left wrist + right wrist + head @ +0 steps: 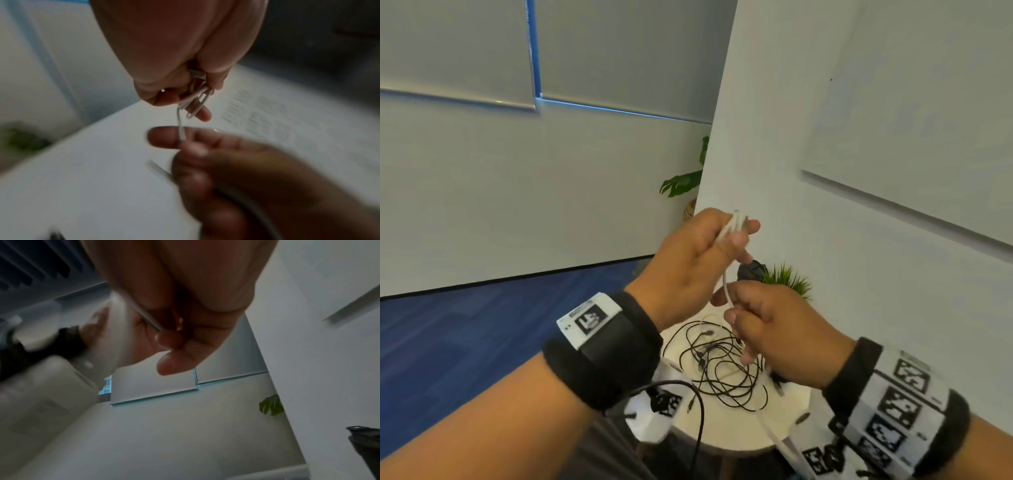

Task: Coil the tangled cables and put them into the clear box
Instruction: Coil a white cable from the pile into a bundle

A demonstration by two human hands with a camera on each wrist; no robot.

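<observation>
A white cable point(726, 284) is held up above the round white tabletop point(739, 435) between both hands. Its gathered loops are pinched at the fingertips of the left hand point(688, 263), whose fingers are curled round the small bundle; in the left wrist view the loops point(195, 104) are seen wrapped about those fingers. From the bundle a short run of the cable drops to the right hand point(774, 329), just below and touching distance away, where it is gripped between thumb and curled fingers; the rest trails down past the right wrist towards the tabletop edge. In the right wrist view the cable point(147, 316) is seen passing through the closed fingers of that hand. A loose tangle of thin black cables point(726, 370) lies on the tabletop directly beneath the hands. Black bands with printed marker tags are worn on both wrists. A small green plant point(791, 279) stands at the far side of the tabletop, beside a dark object that cannot be made out. The clear box cannot be identified in any view.
</observation>
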